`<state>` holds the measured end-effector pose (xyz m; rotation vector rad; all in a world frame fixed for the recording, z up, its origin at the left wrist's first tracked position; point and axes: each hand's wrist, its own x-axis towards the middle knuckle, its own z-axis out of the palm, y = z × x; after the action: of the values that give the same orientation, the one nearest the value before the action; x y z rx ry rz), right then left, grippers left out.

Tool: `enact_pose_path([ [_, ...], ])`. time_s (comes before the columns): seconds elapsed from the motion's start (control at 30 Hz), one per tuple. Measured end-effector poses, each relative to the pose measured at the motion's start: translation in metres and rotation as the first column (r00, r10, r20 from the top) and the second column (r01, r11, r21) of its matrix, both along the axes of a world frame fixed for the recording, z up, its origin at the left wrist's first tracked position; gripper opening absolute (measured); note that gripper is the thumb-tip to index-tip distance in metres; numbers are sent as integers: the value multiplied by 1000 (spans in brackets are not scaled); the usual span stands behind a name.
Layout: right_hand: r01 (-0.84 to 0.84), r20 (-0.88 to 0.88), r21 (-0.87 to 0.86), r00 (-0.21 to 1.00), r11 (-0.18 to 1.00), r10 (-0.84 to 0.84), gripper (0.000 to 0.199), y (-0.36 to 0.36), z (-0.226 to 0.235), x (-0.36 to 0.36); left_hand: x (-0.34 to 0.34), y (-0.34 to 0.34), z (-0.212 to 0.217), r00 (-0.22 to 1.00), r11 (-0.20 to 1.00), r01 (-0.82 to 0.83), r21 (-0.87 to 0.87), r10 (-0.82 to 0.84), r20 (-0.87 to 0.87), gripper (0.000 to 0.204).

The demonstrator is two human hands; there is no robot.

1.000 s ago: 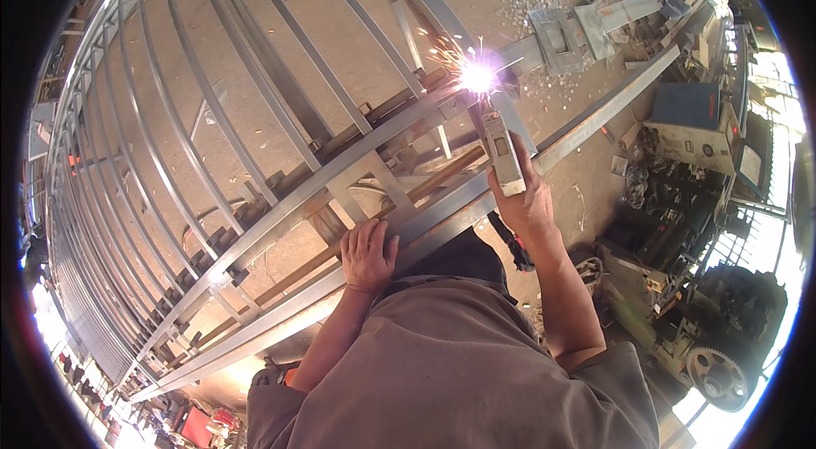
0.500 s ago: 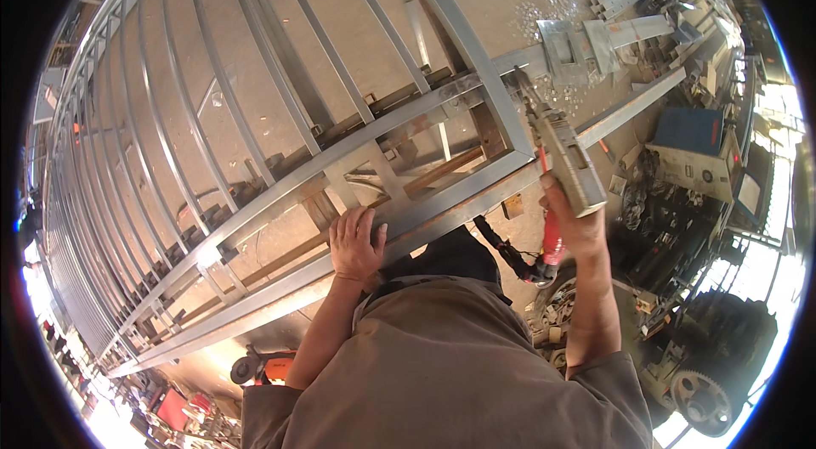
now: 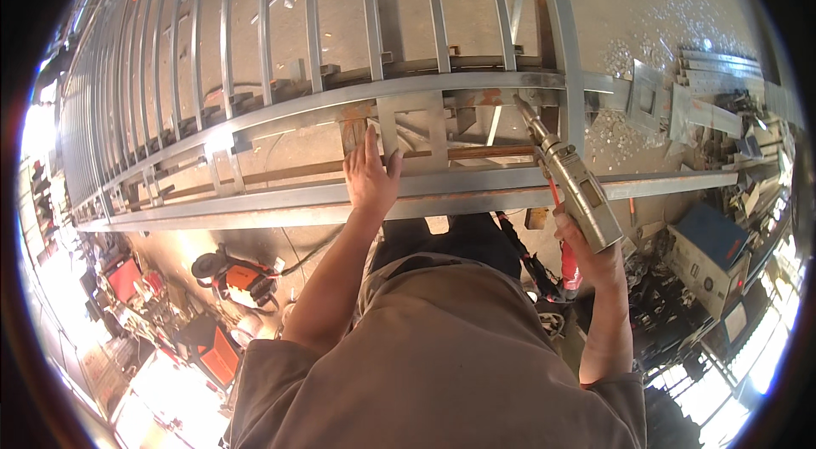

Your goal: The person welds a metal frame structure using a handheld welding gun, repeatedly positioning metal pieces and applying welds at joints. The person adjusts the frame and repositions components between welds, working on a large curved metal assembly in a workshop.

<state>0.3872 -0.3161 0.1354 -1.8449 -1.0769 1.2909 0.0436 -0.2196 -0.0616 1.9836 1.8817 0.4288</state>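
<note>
A long steel railing frame of grey square tubes lies across in front of me. My left hand is open, its palm on the near rail and its fingers stretched over the gap beside a short flat crosspiece. In my right hand is a gold-coloured welding gun with a red grip, my fingers wrapped round it. Its narrow nozzle points away from me, the tip close to the inner rail near the end post. Whether the tip touches metal I cannot tell.
Flat steel plates and stacked strips lie at the far right. Nearer on that side stands a blue-topped box. An orange-and-black machine with a cable sits on the floor at left. Thin bars fill the far left.
The view has turned, so the railing lies more level. The gun's nozzle has moved from beyond the end post to inside it. My left hand has reached farther over the rail, fingers extended.
</note>
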Motion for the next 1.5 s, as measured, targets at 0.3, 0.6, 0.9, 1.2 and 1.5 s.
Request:
enact_pose_path([
  [0.3, -189, -58, -56, 981, 980, 186, 35, 20, 13, 3, 14, -3, -11, 985, 998, -54, -16, 51, -162, 54],
  [0.6, -345, 40, -187, 933, 920, 357, 54, 41, 13, -28, 25, -1, 8, 982, 977, -185, -106, 187, 9, 66],
  [0.9, -287, 222, -373, 896, 882, 385, 59, 59, 51, -44, 28, -1, 8, 985, 978, -155, -142, 142, -94, 67],
  [1.2, -596, 375, -116, 714, 794, 591, 78, 83, 5, -102, 32, 4, 13, 975, 958, -224, -181, 218, -54, 61],
  [1.5, -751, 530, -14, 555, 661, 642, 78, 82, -32, -130, 28, 5, 13, 982, 961, -188, -202, 188, -22, 58],
])
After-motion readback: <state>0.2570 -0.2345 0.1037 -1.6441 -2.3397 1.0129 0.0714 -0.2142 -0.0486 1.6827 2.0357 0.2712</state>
